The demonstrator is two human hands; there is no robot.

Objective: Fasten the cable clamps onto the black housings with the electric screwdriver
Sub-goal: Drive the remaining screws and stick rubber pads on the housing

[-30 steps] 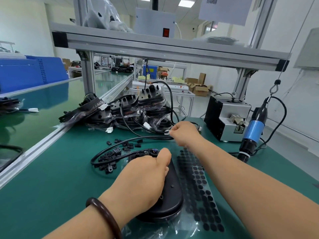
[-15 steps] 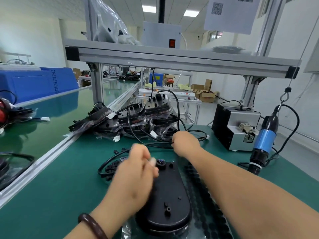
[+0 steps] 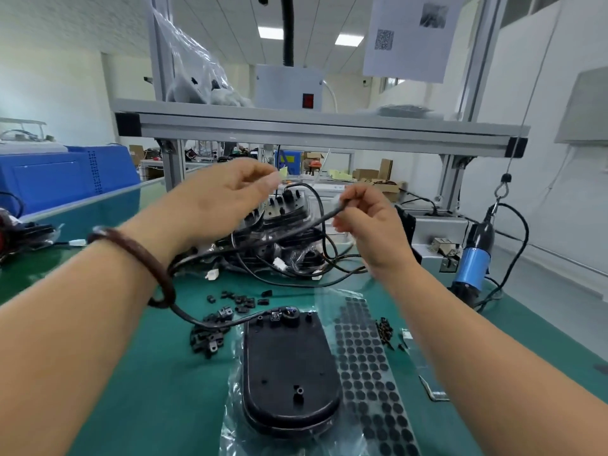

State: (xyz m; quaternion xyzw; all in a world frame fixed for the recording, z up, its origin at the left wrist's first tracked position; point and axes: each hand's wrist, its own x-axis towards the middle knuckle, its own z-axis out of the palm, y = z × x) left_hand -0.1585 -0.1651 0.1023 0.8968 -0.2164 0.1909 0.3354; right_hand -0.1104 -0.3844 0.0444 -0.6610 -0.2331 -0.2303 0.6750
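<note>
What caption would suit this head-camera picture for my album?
Left hand and right hand raised over a black housing, the right pinching its cable, blue screwdriver hanging untouched.

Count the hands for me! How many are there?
2. The left hand, left of centre above the bench, pinches a small white piece. The right hand, beside it, pinches the black cable near its white end. No others seem hidden.
</note>
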